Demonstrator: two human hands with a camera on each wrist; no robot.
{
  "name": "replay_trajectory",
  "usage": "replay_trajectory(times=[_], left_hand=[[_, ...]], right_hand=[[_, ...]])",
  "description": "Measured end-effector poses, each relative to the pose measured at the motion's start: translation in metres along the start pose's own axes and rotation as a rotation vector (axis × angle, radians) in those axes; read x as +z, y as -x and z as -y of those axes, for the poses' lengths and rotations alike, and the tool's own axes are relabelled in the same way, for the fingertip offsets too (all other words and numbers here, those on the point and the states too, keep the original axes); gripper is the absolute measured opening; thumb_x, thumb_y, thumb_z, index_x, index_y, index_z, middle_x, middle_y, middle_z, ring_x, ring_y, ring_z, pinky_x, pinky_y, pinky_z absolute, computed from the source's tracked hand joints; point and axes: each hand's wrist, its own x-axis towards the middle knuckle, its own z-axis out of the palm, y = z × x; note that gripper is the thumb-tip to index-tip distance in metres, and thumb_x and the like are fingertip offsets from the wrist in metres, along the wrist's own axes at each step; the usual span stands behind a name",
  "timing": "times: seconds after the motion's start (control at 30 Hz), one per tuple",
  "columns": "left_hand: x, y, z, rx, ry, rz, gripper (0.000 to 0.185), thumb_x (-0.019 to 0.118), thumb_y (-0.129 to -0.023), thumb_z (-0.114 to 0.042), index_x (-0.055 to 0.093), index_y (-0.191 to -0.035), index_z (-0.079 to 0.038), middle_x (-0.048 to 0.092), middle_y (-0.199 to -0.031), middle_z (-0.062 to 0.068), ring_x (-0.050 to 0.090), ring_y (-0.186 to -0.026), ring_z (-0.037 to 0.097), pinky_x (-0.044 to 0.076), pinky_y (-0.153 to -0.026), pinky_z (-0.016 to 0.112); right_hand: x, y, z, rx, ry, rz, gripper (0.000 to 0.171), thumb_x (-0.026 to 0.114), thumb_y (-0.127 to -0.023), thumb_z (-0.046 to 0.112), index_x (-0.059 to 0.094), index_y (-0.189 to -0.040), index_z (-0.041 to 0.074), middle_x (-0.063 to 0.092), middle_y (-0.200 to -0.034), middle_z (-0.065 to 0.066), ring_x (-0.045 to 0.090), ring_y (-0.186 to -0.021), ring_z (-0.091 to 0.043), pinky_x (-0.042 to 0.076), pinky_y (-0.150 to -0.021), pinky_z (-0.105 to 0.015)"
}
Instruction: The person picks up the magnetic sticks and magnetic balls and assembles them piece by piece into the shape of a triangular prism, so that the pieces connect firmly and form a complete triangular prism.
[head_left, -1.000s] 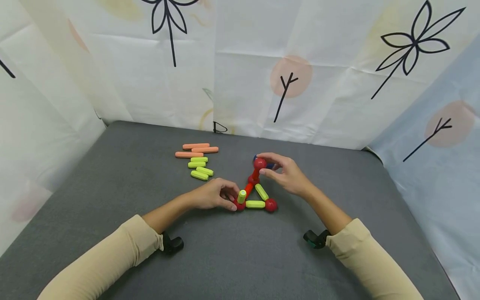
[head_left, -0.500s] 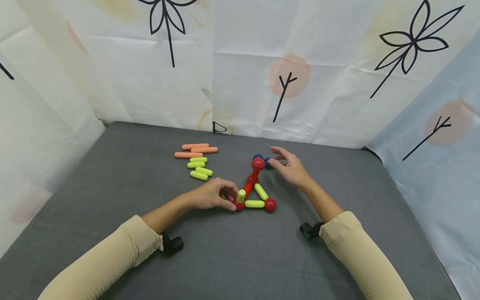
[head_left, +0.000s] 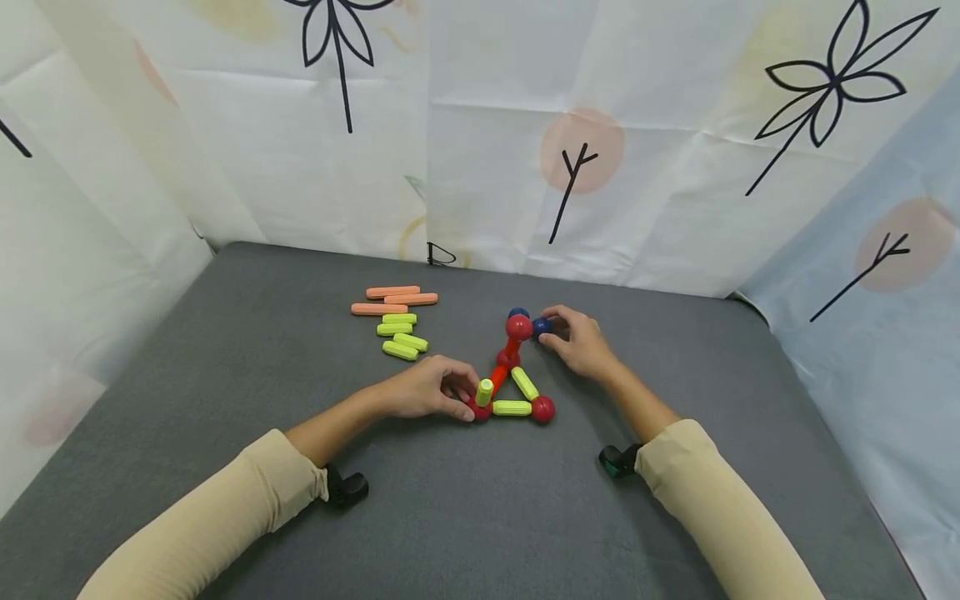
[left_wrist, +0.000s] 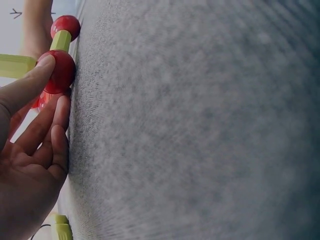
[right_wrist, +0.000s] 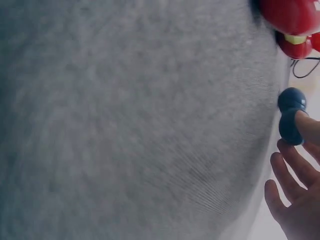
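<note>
My left hand pinches a red ball at the near-left corner of a triangle of rods and balls. A yellow-green rod rises from that ball, and another yellow-green rod runs to the red ball at the right corner. From the far corner ball, a red rod stands up with a red ball on top. Behind it, my right hand holds a blue ball between thumb and fingers. A second blue ball lies beside that one.
Left of the structure, several yellow-green rods lie loose on the grey table. Orange, longer rods lie just beyond them. A printed white curtain hangs along the table's far edge.
My right hand has left the top red ball, moved right with fingers spread, then closed its fingers on the blue ball. My left hand has stayed on its red ball.
</note>
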Motion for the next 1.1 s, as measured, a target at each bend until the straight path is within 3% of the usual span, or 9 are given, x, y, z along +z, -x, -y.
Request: replay_trajectory(times=[0.2,0.37,0.47,0.63,0.8,1.1], left_hand=[[-0.001,-0.002,0.001,0.008,0.006,0.007,0.025,0.08,-0.084,-0.009,0.068,-0.105,-0.007,0.069,-0.101,0.003,0.063,-0.092,0.016,0.054,-0.086,0.03],[-0.002,-0.001,0.002,0.009,0.015,0.011,0.024,0.08,-0.084,-0.009,0.068,-0.105,-0.006,0.068,-0.1,0.003,0.063,-0.092,0.016,0.053,-0.086,0.03],[-0.001,-0.001,0.003,0.014,0.014,0.015,0.025,0.08,-0.084,-0.01,0.068,-0.105,-0.006,0.068,-0.101,0.003,0.063,-0.092,0.016,0.053,-0.086,0.03],[-0.002,-0.002,0.004,0.018,0.013,0.022,0.025,0.079,-0.085,-0.01,0.067,-0.106,-0.006,0.068,-0.102,0.003,0.063,-0.093,0.016,0.053,-0.086,0.029],[-0.002,-0.002,0.004,0.022,0.022,0.027,0.026,0.079,-0.086,-0.009,0.067,-0.109,-0.005,0.069,-0.102,0.003,0.063,-0.093,0.017,0.053,-0.086,0.03],[-0.002,-0.002,0.005,0.02,0.019,0.027,0.03,0.079,-0.085,-0.007,0.067,-0.113,-0.006,0.069,-0.104,0.003,0.064,-0.094,0.016,0.053,-0.087,0.03]], right_hand=[[-0.019,0.007,0.024,-0.042,-0.047,-0.163,0.037,0.067,-0.096,0.01,0.059,-0.13,-0.001,0.067,-0.112,-0.019,0.062,-0.104,-0.031,0.05,-0.083,-0.043],[-0.029,0.018,0.055,-0.213,-0.146,-0.253,0.037,0.068,-0.094,0.007,0.06,-0.13,0.001,0.068,-0.11,-0.015,0.061,-0.1,-0.023,0.046,-0.078,-0.03],[-0.027,0.029,0.072,-0.33,-0.201,-0.209,0.039,0.07,-0.091,0.001,0.062,-0.129,0.003,0.069,-0.11,-0.011,0.061,-0.099,-0.02,0.048,-0.078,-0.028],[-0.01,0.048,0.089,-0.434,-0.216,-0.014,0.04,0.073,-0.089,0.001,0.064,-0.127,0.006,0.07,-0.111,-0.005,0.062,-0.097,-0.018,0.051,-0.081,-0.036],[0.006,0.058,0.09,-0.477,-0.188,0.118,0.038,0.074,-0.088,0.005,0.065,-0.125,0.006,0.07,-0.11,-0.004,0.062,-0.093,-0.02,0.051,-0.077,-0.041],[0.013,0.061,0.088,-0.455,-0.191,0.163,0.041,0.073,-0.09,0.008,0.061,-0.13,0.006,0.069,-0.116,-0.004,0.063,-0.099,-0.016,0.052,-0.079,-0.045]])
